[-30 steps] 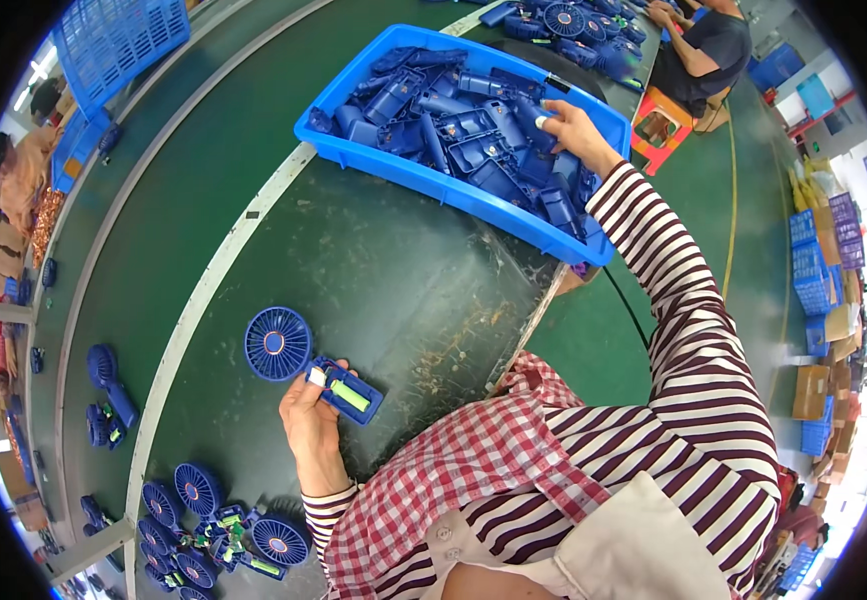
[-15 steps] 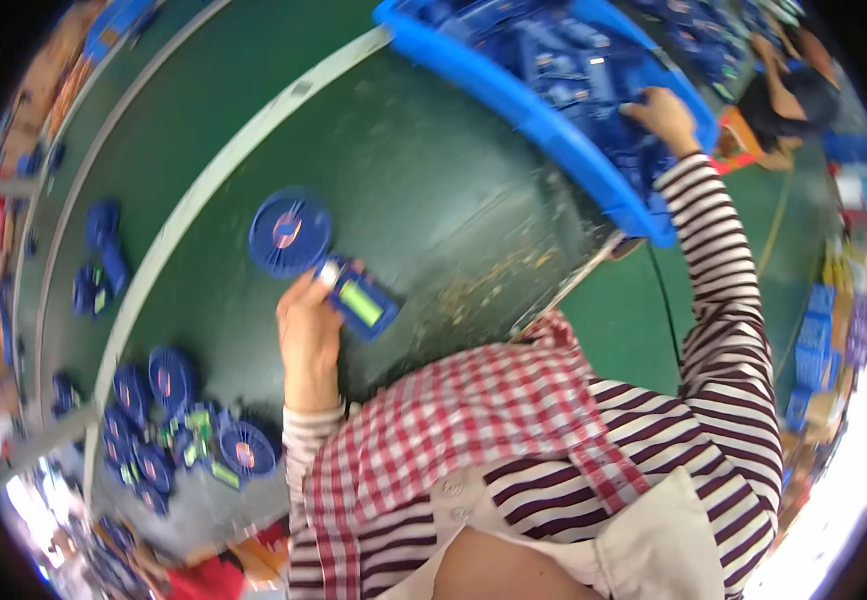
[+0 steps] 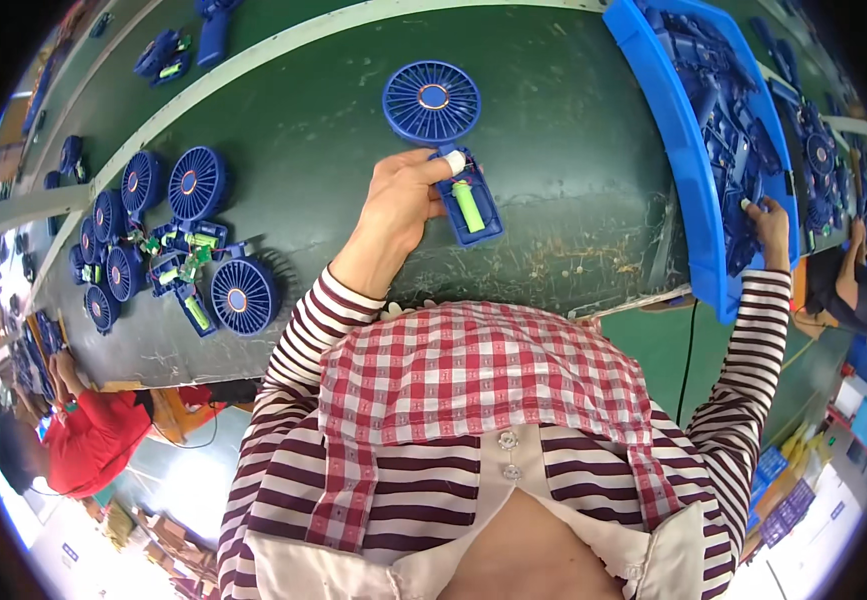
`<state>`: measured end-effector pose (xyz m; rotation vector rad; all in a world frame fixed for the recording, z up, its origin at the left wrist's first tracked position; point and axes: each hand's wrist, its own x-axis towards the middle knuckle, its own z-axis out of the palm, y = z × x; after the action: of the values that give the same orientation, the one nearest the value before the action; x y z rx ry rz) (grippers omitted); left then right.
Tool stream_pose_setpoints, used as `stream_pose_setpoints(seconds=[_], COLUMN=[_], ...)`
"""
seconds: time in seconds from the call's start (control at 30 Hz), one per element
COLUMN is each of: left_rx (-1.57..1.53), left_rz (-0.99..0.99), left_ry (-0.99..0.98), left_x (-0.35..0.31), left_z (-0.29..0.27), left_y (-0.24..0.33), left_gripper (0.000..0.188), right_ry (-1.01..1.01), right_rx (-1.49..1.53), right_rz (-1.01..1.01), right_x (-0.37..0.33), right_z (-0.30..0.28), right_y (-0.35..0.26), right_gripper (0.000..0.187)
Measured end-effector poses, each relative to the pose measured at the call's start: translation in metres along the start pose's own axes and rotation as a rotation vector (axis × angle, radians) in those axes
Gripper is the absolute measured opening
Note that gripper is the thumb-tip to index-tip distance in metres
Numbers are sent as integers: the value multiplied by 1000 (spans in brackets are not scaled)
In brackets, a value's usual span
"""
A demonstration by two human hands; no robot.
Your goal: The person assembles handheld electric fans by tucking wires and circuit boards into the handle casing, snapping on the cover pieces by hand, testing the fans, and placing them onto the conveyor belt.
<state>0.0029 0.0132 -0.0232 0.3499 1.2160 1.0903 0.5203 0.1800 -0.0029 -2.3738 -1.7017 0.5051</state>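
Note:
My left hand (image 3: 400,203) grips a blue handheld fan (image 3: 433,100) at its neck, thumb on top with a white covering on its tip. The fan's round grille points away from me, and its handle lies opened, with a green battery (image 3: 468,207) and thin wires showing. At the right, my right hand (image 3: 772,230) reaches into a long blue bin (image 3: 675,125) full of dark blue plastic parts (image 3: 718,100). Its fingers are curled down at the parts near the bin's close end; what they hold, if anything, cannot be made out.
On the dark green table (image 3: 563,130), a cluster of blue fans (image 3: 196,183) with open handles and green batteries lies to my left. A pale rail (image 3: 283,48) curves across the table's far side, with more fans beyond. Other people work at the lower left and far right.
The view has turned, so table and bin appear shifted. My left hand still holds the fan, now farther out in front of me. My right hand stays in the bin, its fingers lower among the parts.

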Motion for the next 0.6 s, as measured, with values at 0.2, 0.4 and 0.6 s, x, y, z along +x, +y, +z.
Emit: stream_pose_setpoints(seconds=[0.2, 0.4, 0.6], left_rx=[-19, -5, -90], left_rz=[1, -10, -33], left_ry=[-13, -48, -6], left_x=[2, 6, 2], left_z=[-3, 0, 0], left_y=[-5, -4, 1], left_gripper=[24, 25, 34], right_ry=[-15, 326, -173], right_rx=[-137, -179, 297], right_rz=[1, -267, -664], right_x=[5, -69, -199], right_z=[-9, -28, 54], right_y=[1, -110, -234], right_gripper=[68, 60, 61])
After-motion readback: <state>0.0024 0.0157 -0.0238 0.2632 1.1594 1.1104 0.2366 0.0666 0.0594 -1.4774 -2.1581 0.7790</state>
